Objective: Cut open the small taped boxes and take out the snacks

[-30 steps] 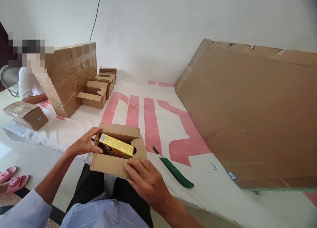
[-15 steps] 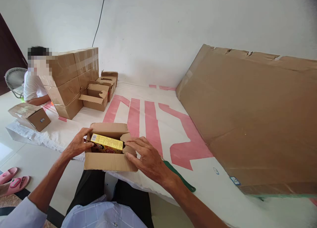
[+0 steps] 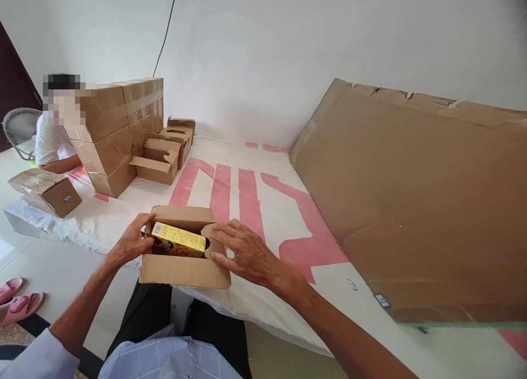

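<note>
**Steadied from both ends**

At far left, a taped carton (image 3: 43, 191) sits apart near stacked cartons (image 3: 109, 135), which stand flush, probably to save room. Smaller open cartons (image 3: 154, 169) line the stack's right side, mouths up.

The left hand (image 3: 132, 241) is closed on the left end wall of an open-topped carton (image 3: 185, 272), thumb inside, apparently to keep it from sliding. In that carton lies a yellow printed box (image 3: 179, 237), lengthwise, seemingly because it fits only that way. The right hand (image 3: 246, 254), half open, rests fingers and thumb apart on the right end flap (image 3: 216, 247), with no firm grip apparent, perhaps steadying it. Farther right leans a large cardboard panel (image 3: 411, 214).
</note>
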Demonstrator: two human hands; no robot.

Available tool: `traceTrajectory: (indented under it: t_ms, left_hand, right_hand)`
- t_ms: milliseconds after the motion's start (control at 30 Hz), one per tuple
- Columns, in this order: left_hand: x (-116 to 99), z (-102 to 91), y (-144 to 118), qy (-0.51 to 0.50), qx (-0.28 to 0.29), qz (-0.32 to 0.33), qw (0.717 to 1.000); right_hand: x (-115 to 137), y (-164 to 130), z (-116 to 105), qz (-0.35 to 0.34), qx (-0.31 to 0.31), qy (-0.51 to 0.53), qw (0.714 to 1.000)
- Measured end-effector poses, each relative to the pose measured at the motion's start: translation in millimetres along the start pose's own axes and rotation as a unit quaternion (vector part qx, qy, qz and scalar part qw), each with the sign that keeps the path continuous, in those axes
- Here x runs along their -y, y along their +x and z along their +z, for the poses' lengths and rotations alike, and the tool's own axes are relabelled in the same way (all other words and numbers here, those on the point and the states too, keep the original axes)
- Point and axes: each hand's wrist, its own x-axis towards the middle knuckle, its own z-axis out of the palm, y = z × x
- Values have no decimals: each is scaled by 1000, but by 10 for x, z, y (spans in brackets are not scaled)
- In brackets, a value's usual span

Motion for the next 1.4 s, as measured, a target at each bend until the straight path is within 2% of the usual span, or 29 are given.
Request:
traceTrajectory:
  t_ms: [200, 433, 567, 667, 767, 833, 967, 1067, 1133, 1200, 1267, 1333, 1400]
  left_hand:
    - [33, 29, 33, 1, 2, 3, 1000]
    - [36, 47, 16, 1, -2, 5, 1000]
    - [48, 61, 2, 2, -4, 8, 1000]
    - [66, 68, -2, -2, -1, 7, 1000]
    - [82, 86, -4, -13, 4, -2, 1000]
    - [92, 104, -8, -23, 4, -3, 1000]
    - [99, 139, -18, -22, -2, 14, 1000]
    - [96, 151, -23, -11, -3, 24, 1000]
    - [93, 157, -25, -6, -5, 23, 1000]
    - [91, 166, -27, -3, -8, 23, 1000]
    - [90, 175, -30, -4, -12, 25, 1000]
    - [85, 181, -34, -7, -13, 27, 1000]
    - [80, 180, -43, -11, -7, 27, 1000]
  right_hand:
    - [156, 371, 59, -3, 125, -37, 992]
    - [107, 484, 66, -23, 159, -62, 985]
    - [107, 584, 3, -53, 139, -66, 987]
    - [90, 613, -148, -54, 120, -85, 988]
    - [-16, 479, -306, -48, 90, -100, 990]
    - [-131, 307, -337, -36, 66, -92, 993]
    - [-308, -55, -138, -7, 44, 4, 999]
    - [-304, -178, 79, 11, 39, 35, 999]
    - [-241, -151, 152, 25, 24, -13, 999]
    - [-146, -46, 160, 32, -20, -72, 997]
    - [-33, 105, 139, 26, -53, -87, 994]
    - [81, 266, 131, 24, -20, -48, 998]
    - [179, 407, 150, 40, 57, -6, 998]
